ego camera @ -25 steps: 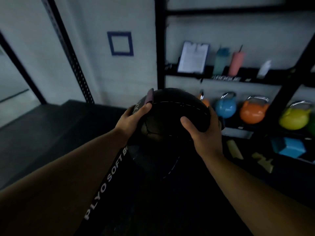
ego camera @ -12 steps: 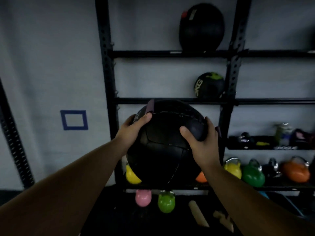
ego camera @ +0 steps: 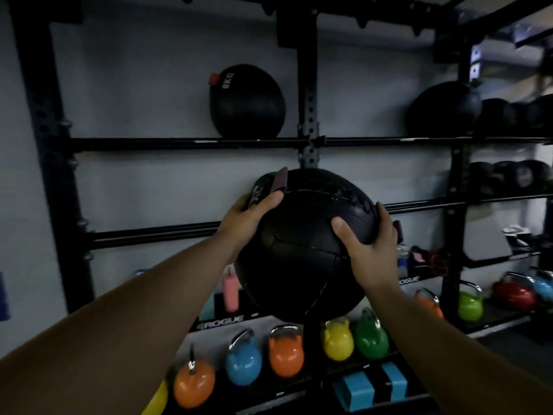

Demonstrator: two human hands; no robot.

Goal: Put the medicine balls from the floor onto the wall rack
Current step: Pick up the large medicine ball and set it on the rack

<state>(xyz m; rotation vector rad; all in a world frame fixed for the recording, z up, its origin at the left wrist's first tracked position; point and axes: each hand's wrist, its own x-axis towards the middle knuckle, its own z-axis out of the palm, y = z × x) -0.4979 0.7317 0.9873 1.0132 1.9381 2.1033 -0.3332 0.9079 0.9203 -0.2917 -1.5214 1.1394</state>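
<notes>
Head view is showing both hands clamping a black medicine ball (ego camera: 302, 250) in the air before the wall rack (ego camera: 191, 143): the left hand (ego camera: 245, 223) is gripping its upper left, the right hand (ego camera: 369, 250) its right side, above kettlebells (ego camera: 285, 353).

A black medicine ball (ego camera: 302, 247) is gripped between the left hand (ego camera: 245, 221) and the right hand (ego camera: 369, 250), raised before the wall rack (ego camera: 185, 143). Another ball (ego camera: 247, 101) is seated on the upper rail; coloured kettlebells (ego camera: 285, 351) are lined up below.
</notes>
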